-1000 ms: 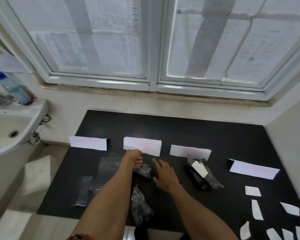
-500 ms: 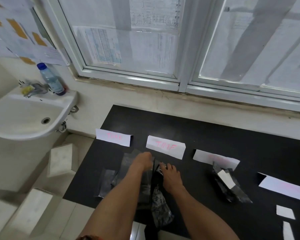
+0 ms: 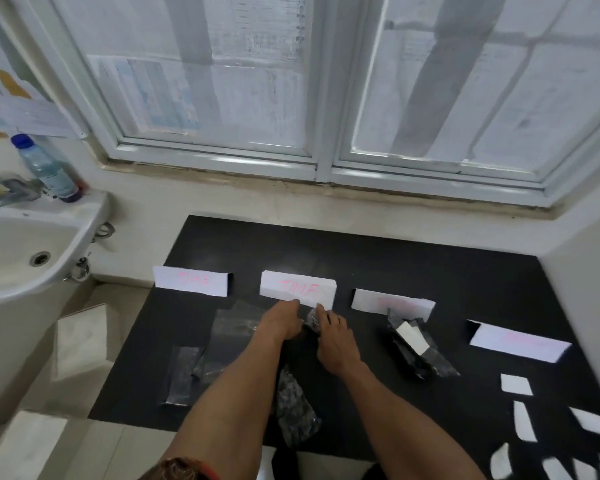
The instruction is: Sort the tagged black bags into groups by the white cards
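Observation:
Several white cards stand in a row on the black table (image 3: pixel 395 265): a far-left card (image 3: pixel 191 280), a second card (image 3: pixel 297 289), a third card (image 3: pixel 392 301) and a right card (image 3: pixel 518 342). My left hand (image 3: pixel 280 320) and my right hand (image 3: pixel 333 336) meet just below the second card and both hold a small black bag (image 3: pixel 311 320) between them. Another black bag (image 3: pixel 295 407) lies between my forearms. A tagged black bag (image 3: pixel 416 344) lies below the third card. Clear-looking bags (image 3: pixel 222 337) lie at the left.
A white sink (image 3: pixel 21 251) with a plastic bottle (image 3: pixel 45 168) is at the left. Loose white tags (image 3: pixel 523 420) lie at the table's right front. A window sill and wall bound the table at the back and right. White blocks (image 3: pixel 80 337) sit on the floor.
Both hands have come together on the small bag and moved it up toward the second card. One second ago my right hand lay flat and open on the table. The camera shifted.

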`<state>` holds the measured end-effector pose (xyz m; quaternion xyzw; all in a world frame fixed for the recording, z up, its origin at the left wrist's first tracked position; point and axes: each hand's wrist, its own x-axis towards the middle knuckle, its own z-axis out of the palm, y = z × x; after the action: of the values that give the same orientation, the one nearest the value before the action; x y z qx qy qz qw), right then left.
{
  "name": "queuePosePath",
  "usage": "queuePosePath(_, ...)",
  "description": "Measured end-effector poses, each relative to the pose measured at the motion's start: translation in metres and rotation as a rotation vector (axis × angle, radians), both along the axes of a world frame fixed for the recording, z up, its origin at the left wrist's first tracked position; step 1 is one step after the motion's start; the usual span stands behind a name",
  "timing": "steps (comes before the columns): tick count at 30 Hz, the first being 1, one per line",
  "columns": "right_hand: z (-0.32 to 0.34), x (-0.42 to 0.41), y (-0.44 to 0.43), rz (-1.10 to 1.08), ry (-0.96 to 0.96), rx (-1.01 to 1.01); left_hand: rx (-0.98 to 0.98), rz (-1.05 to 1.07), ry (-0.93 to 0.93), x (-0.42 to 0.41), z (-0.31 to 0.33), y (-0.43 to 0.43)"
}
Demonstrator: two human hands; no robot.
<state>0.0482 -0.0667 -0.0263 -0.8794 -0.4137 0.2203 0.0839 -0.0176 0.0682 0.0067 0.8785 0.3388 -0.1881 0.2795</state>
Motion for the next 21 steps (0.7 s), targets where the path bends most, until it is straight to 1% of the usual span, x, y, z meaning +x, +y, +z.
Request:
queuePosePath(4,0.014,0.02,-0.034,-0.063,-0.008,0.079,-0.087,-0.042,-0.026,0.04,0.005,-0.038)
queuePosePath(8,0.025,0.046,-0.084,-0.157,-0.031,0.1,-0.168,-0.09,-0.052,0.086,0.013,-0.088)
queuePosePath(15,0.043,0.097,-0.203,-0.405,-0.073,0.15,-0.309,-0.149,-0.062,0.166,0.023,-0.197)
queuePosePath(18,0.045,0.114,-0.255,-0.534,-0.087,0.178,-0.322,-0.189,-0.07,0.193,0.025,-0.248)
queuePosePath(21,0.041,0.128,-0.299,-0.615,-0.114,0.152,-0.304,-0.187,-0.111,0.211,0.022,-0.285)
